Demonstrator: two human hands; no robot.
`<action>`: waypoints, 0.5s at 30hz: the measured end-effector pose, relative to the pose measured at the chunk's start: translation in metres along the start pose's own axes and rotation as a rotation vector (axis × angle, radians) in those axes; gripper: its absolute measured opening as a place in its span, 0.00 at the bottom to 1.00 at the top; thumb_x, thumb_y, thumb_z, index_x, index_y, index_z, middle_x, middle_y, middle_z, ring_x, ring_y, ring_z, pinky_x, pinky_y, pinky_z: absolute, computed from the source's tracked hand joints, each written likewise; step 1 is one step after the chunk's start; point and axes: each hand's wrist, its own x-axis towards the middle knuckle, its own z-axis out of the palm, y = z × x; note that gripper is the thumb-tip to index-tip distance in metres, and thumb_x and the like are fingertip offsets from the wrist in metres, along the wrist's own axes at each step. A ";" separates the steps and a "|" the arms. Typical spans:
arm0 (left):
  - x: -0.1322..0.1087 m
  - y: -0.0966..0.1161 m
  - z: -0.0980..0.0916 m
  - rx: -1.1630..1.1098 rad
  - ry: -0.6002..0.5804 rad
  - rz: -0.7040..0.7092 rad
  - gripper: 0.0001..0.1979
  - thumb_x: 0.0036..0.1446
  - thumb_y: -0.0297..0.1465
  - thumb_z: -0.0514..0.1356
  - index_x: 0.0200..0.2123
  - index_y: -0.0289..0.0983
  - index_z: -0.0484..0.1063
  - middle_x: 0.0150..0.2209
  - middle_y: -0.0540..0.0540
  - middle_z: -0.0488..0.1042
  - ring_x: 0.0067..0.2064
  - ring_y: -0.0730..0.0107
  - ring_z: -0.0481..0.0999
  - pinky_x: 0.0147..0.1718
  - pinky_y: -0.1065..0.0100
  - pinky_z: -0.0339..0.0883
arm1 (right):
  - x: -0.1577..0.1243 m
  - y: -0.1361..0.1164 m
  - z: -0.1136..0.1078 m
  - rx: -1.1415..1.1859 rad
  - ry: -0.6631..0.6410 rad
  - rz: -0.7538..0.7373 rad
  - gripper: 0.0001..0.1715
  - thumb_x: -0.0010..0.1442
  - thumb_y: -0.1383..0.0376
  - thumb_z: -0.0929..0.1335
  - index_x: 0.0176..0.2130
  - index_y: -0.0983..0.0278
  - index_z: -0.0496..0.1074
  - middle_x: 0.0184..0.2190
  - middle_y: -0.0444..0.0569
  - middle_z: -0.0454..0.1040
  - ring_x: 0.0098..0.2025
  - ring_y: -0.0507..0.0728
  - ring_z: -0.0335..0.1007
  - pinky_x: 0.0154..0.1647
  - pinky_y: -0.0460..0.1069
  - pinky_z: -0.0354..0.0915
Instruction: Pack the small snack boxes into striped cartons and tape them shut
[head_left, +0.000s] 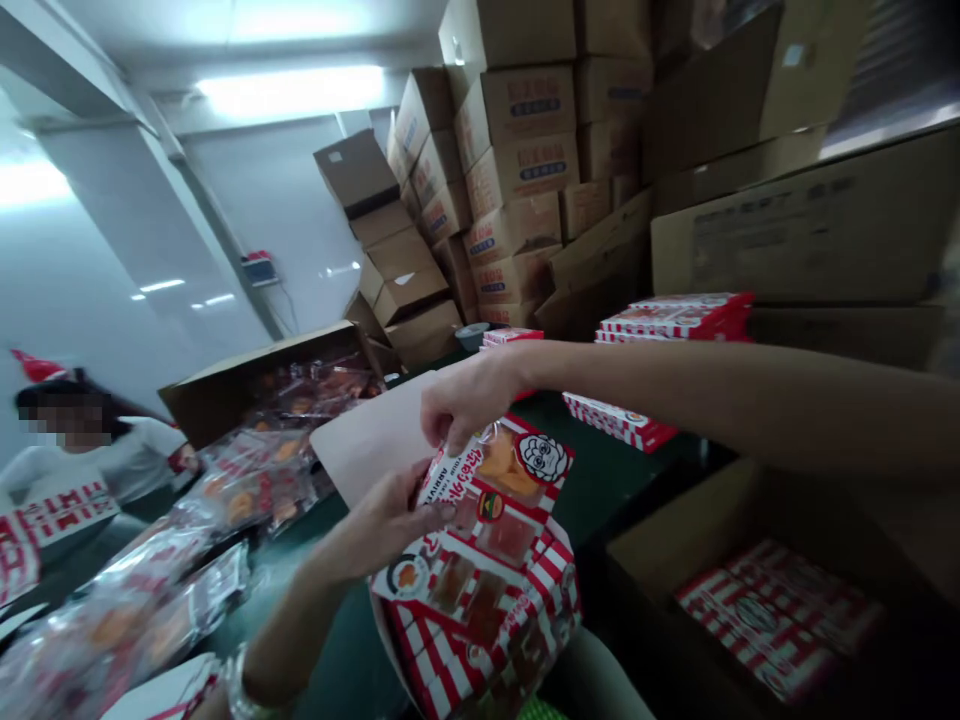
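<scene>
Box [487, 610], red-and-white striped, is sitting between both hands. Left hand [382, 520] is clamping its left edge; right hand [465, 395] is pinching shut on the snack packet [510, 465] at its top. Box is standing open, packets showing, not yet closed. Right of the hands, a carton [652, 545] is holding finished boxes [780, 615]; to their left, loose packets [150, 590] are lying on the tabletop [600, 480].

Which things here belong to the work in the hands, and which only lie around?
In the work: striped pack, held by left hand and right hand; open carton of like packs, probably.
Lying about: clear snack bags; stacked cartons; piled packs behind.
</scene>
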 end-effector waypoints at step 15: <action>0.020 -0.074 0.051 -0.114 0.562 0.189 0.24 0.51 0.37 0.64 0.51 0.37 0.66 0.50 0.37 0.73 0.53 0.49 0.72 0.54 0.50 0.64 | -0.036 0.051 0.085 0.894 0.248 0.129 0.29 0.49 0.53 0.75 0.47 0.62 0.72 0.39 0.50 0.79 0.39 0.62 0.77 0.40 0.54 0.73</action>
